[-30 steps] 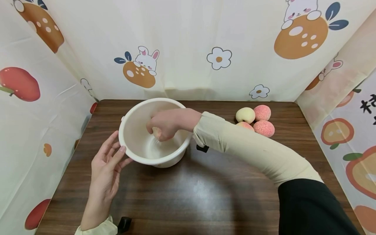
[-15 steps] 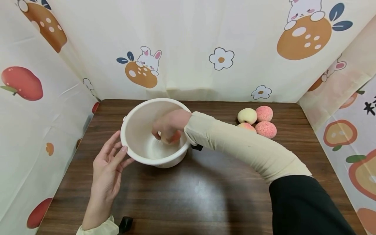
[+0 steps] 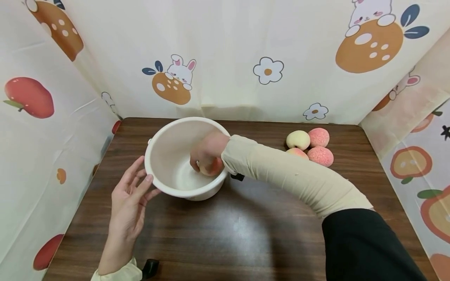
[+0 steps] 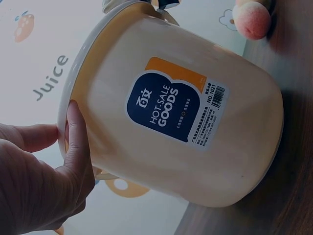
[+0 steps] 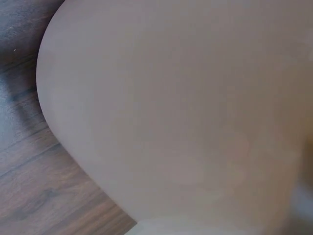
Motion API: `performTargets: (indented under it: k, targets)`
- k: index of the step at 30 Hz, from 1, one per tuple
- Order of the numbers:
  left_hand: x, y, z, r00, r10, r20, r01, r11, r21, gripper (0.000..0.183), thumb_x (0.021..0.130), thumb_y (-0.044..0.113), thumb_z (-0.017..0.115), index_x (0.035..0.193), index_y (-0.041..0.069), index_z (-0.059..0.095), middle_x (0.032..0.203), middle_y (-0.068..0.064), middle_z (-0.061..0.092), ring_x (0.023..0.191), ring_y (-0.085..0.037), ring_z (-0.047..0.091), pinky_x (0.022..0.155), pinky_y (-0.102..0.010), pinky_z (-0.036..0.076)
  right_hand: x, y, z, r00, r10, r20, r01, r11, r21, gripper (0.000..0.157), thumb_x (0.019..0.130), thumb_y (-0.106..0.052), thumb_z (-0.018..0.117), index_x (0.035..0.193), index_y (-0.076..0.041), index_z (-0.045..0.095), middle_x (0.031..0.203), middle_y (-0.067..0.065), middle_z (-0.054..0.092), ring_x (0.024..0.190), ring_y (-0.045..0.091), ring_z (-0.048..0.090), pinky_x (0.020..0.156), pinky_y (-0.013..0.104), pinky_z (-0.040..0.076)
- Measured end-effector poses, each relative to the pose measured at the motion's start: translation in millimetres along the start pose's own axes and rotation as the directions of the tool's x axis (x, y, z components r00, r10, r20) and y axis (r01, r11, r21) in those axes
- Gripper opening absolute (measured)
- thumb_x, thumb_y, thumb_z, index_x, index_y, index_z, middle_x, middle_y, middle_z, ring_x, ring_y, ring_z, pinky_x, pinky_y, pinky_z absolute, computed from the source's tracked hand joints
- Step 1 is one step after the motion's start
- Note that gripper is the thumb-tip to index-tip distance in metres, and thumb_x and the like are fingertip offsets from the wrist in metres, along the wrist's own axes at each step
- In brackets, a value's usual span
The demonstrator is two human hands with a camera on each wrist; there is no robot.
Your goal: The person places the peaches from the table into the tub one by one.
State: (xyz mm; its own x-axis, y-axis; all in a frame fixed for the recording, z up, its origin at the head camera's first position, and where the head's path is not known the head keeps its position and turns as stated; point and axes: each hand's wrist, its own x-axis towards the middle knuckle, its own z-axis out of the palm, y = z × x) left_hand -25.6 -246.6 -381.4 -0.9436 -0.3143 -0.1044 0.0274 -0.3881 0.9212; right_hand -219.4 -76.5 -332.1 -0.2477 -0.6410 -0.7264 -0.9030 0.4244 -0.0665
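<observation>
1. On the dark brown wood-grain table (image 3: pixel 246 242), left of centre and towards the far edge, stands a round white plastic bucket (image 3: pixel 163 152).
2. At the bucket's left side, the left hand (image 3: pixel 128 199) pinches the rim between thumb and fingers.
3. Inside the bucket, towards its right wall, the right hand (image 3: pixel 207 149) curls closely round a round orange-pink fruit (image 3: pixel 214 168); whether that fruit touches the bottom cannot be told.
4. Over the right rim reaches a long cream sleeve (image 3: pixel 281 168), with a black fabric sleeve (image 3: pixel 365 242) nearer.
5. At far right, well apart from the bucket, four fruits lie close together: a pale yellow round fruit (image 3: pixel 298 139), two speckled pink round fruits (image 3: pixel 320 156) and a yellow-orange fruit (image 3: pixel 298 152) partly hidden by the cream sleeve.
6. Along the far side hangs a white cloth curtain (image 3: pixel 225 58) printed with rabbits and flowers.
7. On the bucket's outer wall, the left wrist view shows a navy and orange label (image 4: pixel 164 107).
</observation>
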Motion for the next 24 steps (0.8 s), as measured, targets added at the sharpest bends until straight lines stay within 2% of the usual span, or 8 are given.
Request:
performTargets:
  k: [4,10,14,18,22,24]
  targets:
    - [-0.4,0.1,0.7,1.0,0.005,0.01,-0.005,1.0,-0.011,0.058,0.101,-0.008,0.06,0.155,0.005,0.046,0.116,-0.008,0.063,0.1,-0.013,0.075,0.075,-0.029,0.066,0,1,1.8,1.0,0.008,-0.009,-0.008,0.999,0.033,0.045,0.091,-0.01,0.059,0.124,-0.039,0.071,0.094,-0.01,0.058,0.097,0.017,0.051,0.071,0.029,0.044]
    - [-0.3,-0.3,-0.3,1.0,0.001,0.003,-0.001,1.0,-0.005,0.058,0.1,-0.008,0.06,0.155,0.005,0.046,0.117,-0.007,0.063,0.1,-0.013,0.075,0.074,-0.028,0.066,5,3,2.4,0.998,0.021,0.052,-0.026,0.995,0.097,0.049,0.089,-0.011,0.059,0.128,-0.038,0.069,0.094,-0.01,0.06,0.077,0.015,0.055,0.061,0.023,0.047]
    - [-0.6,-0.9,0.4,1.0,0.004,0.009,-0.004,1.0,-0.014,0.058,0.1,-0.009,0.06,0.154,0.005,0.046,0.117,-0.008,0.064,0.1,-0.013,0.075,0.074,-0.028,0.067,3,2,2.4,0.996,0.016,0.093,-0.028,0.991,0.129,0.049,0.09,-0.013,0.059,0.133,-0.036,0.067,0.097,-0.011,0.062,0.068,0.013,0.055,0.061,0.021,0.048]
    - [-1.4,-0.4,1.1,1.0,0.001,0.001,-0.001,1.0,-0.015,0.057,0.1,-0.008,0.061,0.154,0.006,0.047,0.117,-0.008,0.064,0.097,-0.013,0.076,0.074,-0.028,0.066,0,-1,1.3,0.992,0.004,0.122,-0.025,0.985,0.173,0.046,0.095,-0.017,0.062,0.138,-0.031,0.064,0.104,-0.01,0.063,0.073,0.014,0.059,0.065,0.022,0.05]
    - [-1.7,0.3,1.4,1.0,-0.001,-0.003,0.001,1.0,-0.006,0.057,0.1,-0.007,0.061,0.154,0.006,0.047,0.118,-0.007,0.063,0.099,-0.013,0.075,0.074,-0.028,0.066,-5,-4,-0.1,0.992,0.016,0.125,-0.038,0.983,0.177,0.043,0.099,-0.022,0.065,0.141,-0.031,0.062,0.114,-0.008,0.062,0.087,0.015,0.064,0.072,0.025,0.052]
    - [-1.6,0.4,1.2,1.0,-0.003,-0.004,0.003,1.0,0.001,0.058,0.1,-0.007,0.061,0.155,0.006,0.047,0.118,-0.007,0.063,0.1,-0.012,0.075,0.075,-0.028,0.066,-7,-6,-0.3,0.991,0.018,0.136,-0.047,0.976,0.213,0.044,0.1,-0.022,0.064,0.143,-0.029,0.06,0.119,-0.005,0.062,0.094,0.016,0.066,0.077,0.027,0.055]
